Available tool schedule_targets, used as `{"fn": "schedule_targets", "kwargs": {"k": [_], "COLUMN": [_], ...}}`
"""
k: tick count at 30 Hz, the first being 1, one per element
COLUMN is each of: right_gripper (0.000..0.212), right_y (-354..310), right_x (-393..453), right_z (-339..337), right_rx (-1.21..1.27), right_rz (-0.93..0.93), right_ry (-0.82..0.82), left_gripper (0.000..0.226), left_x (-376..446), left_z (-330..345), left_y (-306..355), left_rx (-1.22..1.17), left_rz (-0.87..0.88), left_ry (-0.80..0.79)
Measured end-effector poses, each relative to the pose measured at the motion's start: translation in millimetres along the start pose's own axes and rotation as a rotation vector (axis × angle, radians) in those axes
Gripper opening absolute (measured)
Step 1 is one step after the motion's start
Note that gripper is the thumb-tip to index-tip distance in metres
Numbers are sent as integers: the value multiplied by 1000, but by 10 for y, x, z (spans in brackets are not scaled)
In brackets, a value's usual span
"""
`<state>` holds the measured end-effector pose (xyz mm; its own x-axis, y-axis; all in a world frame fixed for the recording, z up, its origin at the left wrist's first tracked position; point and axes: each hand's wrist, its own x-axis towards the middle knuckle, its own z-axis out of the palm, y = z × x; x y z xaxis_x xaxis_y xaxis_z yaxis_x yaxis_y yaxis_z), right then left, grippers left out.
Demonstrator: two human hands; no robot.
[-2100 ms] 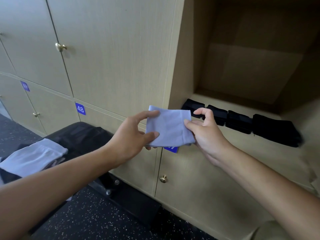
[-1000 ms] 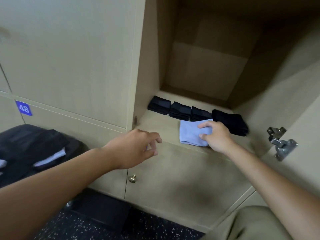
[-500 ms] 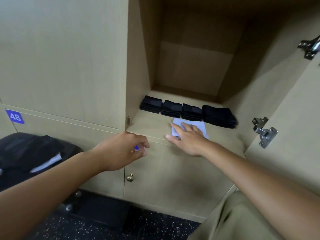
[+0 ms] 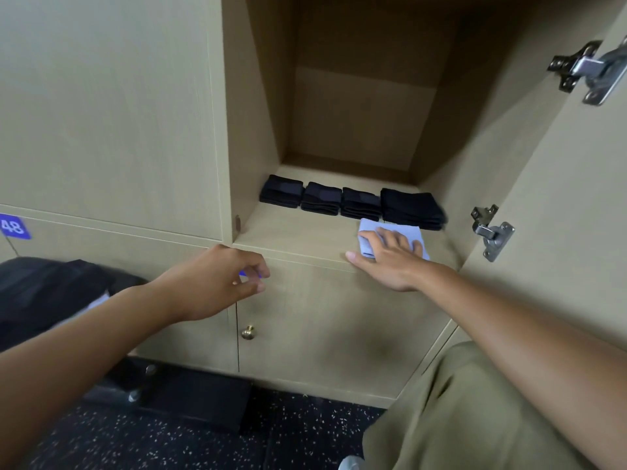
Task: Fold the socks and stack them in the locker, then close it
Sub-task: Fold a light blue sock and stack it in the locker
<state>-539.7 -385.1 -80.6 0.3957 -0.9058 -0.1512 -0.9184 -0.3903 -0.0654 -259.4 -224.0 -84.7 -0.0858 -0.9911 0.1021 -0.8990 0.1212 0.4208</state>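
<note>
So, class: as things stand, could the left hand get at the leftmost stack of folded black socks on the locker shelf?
Probably yes. The left hand hangs empty just below the shelf's front edge, the locker stands open, and nothing lies between it and the leftmost black stack.

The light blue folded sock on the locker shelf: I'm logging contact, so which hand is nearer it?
Right. The right hand lies flat on the light blue sock; the left hand hangs loosely curled below the shelf edge, well to the sock's left.
</note>
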Motion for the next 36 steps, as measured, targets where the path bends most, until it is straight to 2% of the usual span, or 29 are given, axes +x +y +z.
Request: {"fn": "schedule_targets", "kwargs": {"k": [16,21,25,29,36], "right_gripper": [66,56,37,27,18], "right_y": [241,141,-41,-285,-787], "right_x": [-51,13,14,-29,-63], "right_z": [2,-87,-166,-179,-100], "right_rx": [19,-7,106,243,261], "right_rz": [51,-12,-186,-312,-505], "right_ry": [68,408,547,529,382], "left_gripper": [5,4,6,9,8], "left_x": [-95,-158,-221,-305,-516], "left_z": [-37,-65,-126,-195,-337], "left_y": [-79,-148,-199,-263,-459], "left_rx": [7,6,1,16,39], "left_rz": [-28,-55,-96,-138,-222], "left_ry": [4,-2,7,3,30]}}
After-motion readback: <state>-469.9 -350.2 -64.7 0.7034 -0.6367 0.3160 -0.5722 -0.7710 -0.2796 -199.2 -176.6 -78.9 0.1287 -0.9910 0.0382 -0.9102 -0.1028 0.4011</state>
